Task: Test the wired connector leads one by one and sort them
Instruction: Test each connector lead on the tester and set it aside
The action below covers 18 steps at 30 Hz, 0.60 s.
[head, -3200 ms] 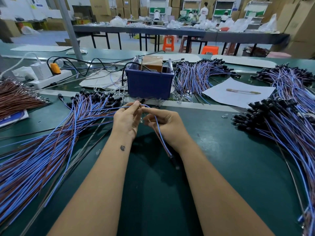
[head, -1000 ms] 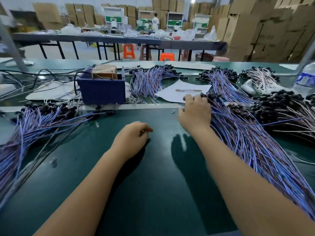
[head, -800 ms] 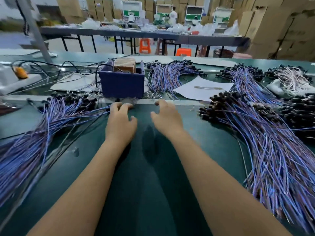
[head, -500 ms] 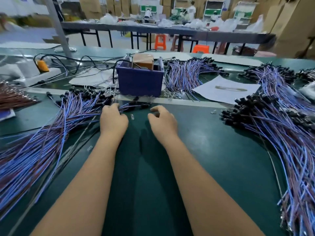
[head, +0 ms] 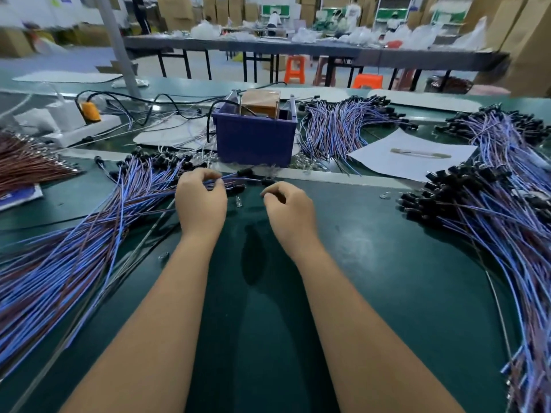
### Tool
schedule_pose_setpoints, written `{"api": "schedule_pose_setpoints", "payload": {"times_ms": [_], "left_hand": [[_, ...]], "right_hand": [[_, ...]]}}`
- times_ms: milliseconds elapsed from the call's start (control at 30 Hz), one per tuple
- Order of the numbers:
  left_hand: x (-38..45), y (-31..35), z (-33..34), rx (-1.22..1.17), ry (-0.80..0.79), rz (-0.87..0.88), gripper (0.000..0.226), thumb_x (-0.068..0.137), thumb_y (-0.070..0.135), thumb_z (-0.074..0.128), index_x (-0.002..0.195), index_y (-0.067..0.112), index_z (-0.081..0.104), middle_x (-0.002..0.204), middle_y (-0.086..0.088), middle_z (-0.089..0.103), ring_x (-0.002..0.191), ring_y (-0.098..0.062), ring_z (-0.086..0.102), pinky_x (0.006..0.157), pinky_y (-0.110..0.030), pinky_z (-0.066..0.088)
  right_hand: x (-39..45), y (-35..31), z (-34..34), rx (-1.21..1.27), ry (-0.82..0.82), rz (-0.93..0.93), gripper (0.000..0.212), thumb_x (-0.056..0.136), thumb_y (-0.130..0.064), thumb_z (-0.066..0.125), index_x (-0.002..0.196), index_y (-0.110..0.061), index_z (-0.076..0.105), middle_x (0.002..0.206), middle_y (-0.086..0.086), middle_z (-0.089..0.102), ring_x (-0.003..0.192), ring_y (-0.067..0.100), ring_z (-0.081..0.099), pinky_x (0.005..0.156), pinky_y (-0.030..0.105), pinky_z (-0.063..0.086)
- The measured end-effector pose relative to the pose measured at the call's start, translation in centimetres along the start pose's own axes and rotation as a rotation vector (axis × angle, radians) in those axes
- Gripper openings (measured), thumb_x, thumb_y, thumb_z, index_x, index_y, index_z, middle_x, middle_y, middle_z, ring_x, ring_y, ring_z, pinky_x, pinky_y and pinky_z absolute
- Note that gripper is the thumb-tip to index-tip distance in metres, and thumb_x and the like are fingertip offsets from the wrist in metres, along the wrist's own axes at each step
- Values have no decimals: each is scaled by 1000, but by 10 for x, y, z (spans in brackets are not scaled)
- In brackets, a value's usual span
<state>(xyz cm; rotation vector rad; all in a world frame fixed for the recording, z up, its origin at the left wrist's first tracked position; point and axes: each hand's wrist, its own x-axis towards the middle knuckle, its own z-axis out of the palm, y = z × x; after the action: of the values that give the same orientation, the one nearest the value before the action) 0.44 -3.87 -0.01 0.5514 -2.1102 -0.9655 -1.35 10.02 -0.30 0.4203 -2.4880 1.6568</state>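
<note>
A big fan of blue and brown wired leads [head: 74,242] with black connector ends lies on the green bench at my left. My left hand [head: 201,201] pinches one lead [head: 235,174] at the pile's near edge, and its black connector points right. My right hand [head: 287,211] hovers just right of it, fingers curled with thumb and forefinger close together; I cannot see anything held in them. A second large pile of leads [head: 489,222] spreads along the right side. A small clear bulb [head: 238,201] lies between my hands.
A blue plastic box [head: 255,138] with a brown test unit stands behind my hands. Behind it lie more lead bundles [head: 337,129], a white sheet with a pen [head: 414,155], and a white power strip [head: 74,129]. Brown wires [head: 26,165] lie at far left.
My right hand left the right pile and came back to the centre. My left hand moved up to the left pile and pinched one lead. The camera swung left again.
</note>
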Motion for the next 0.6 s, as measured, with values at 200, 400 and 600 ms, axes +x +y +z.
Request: {"api": "schedule_pose_setpoints", "payload": {"times_ms": [200, 400, 600], "left_hand": [[1, 1, 2, -361, -27, -191, 10, 87, 10, 59, 84, 19, 63, 72, -1, 64, 58, -12, 63, 58, -28, 48], [-6, 21, -11, -841, -117, -166, 14, 90, 2, 58, 83, 14, 62, 69, 3, 64, 47, -9, 53, 46, -19, 40], [-28, 57, -17, -1199, -794, -195, 10, 82, 0, 56, 80, 7, 64, 70, -12, 54, 44, -7, 50, 42, -13, 39]], "right_hand": [[-3, -11, 4, 189, -236, -5, 32, 87, -5, 50, 68, -26, 65, 76, 4, 71, 73, 20, 65, 69, 36, 55], [0, -19, 9, 474, -396, 213, 31, 92, 8, 34, 86, -4, 62, 84, 16, 66, 72, 21, 62, 68, 25, 54], [2, -15, -9, 985, -387, 319, 38, 102, -15, 34, 71, -17, 56, 46, -7, 52, 41, 4, 52, 48, 19, 50]]}}
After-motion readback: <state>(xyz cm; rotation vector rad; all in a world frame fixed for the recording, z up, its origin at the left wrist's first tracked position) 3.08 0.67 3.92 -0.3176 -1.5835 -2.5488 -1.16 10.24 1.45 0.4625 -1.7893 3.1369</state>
